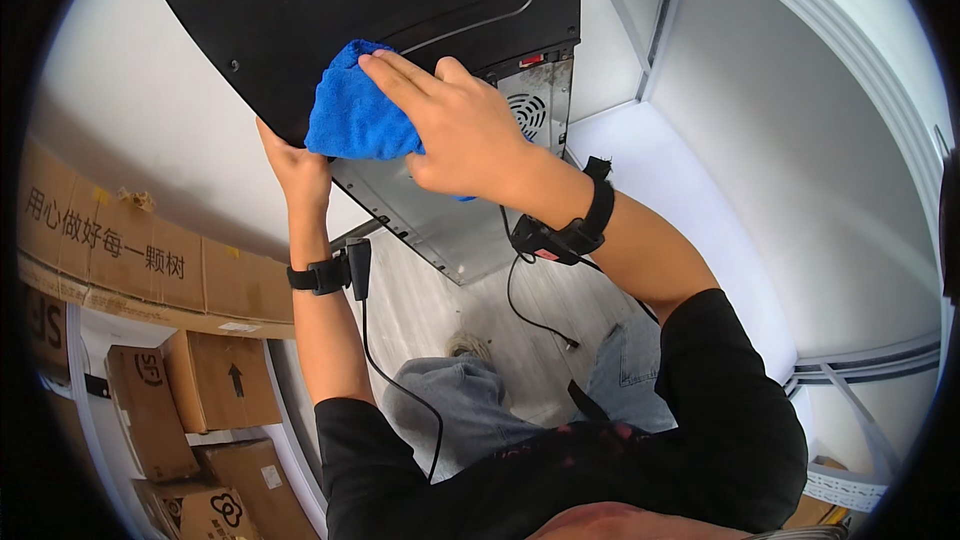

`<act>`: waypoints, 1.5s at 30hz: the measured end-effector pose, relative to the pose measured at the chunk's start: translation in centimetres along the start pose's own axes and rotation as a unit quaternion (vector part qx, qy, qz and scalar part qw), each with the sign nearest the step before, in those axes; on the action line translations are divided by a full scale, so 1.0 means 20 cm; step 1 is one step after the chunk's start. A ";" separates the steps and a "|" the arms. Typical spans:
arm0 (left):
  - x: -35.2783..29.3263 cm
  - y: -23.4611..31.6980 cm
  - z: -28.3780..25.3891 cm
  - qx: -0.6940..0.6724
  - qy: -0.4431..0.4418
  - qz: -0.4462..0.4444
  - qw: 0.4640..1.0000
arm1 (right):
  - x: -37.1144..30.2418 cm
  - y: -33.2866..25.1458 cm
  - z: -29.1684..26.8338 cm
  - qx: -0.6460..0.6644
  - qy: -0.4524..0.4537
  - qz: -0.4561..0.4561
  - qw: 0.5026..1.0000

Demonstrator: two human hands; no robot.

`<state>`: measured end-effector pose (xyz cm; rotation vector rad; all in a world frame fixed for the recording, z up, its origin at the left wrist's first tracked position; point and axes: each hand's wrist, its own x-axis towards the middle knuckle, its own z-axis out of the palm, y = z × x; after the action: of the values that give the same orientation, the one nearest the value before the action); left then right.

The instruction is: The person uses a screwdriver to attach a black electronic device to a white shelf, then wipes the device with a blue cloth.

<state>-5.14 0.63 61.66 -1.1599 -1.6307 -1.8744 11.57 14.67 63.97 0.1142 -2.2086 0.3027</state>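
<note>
A large boxy machine [370, 0] with a black top panel and a bare metal back stands in front of me. The metal side shows a round vent grille [527, 115] and a small red switch [531, 61]. My right hand [465, 130] presses a folded blue cloth [360, 115] against the black panel near its lower left corner, fingers stretched across the cloth. Under that corner, my left hand [300, 172] grips the machine's edge; most of its fingers are hidden behind the panel and cloth.
Cardboard boxes [225, 380] fill a white shelf at the lower left, and a long carton [150, 260] lies above them. A power cord plug [571, 344] hangs over the wood-look floor [400, 315]. Metal-framed white panels [800, 160] stand on the right. Both wrists wear black straps with cables.
</note>
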 end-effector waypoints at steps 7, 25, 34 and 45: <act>-0.02 0.02 -0.02 0.041 0.008 -0.019 0.999 | -0.11 0.28 -0.17 -0.052 0.045 0.061 0.996; -0.03 -0.02 -0.01 0.016 0.015 0.000 1.000 | -0.42 0.60 -0.14 -0.100 0.102 0.049 0.989; -0.01 -0.06 -0.02 0.026 0.006 0.017 1.000 | -0.39 0.62 -0.06 -0.091 0.192 -0.035 0.977; -0.02 -0.10 -0.07 -0.010 -0.007 0.010 1.000 | -0.17 0.44 -0.08 -0.064 0.216 -0.057 0.973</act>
<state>-6.85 -0.30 60.25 -1.1944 -1.6059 -1.8786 13.17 23.41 60.70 0.0931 -1.7747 0.1064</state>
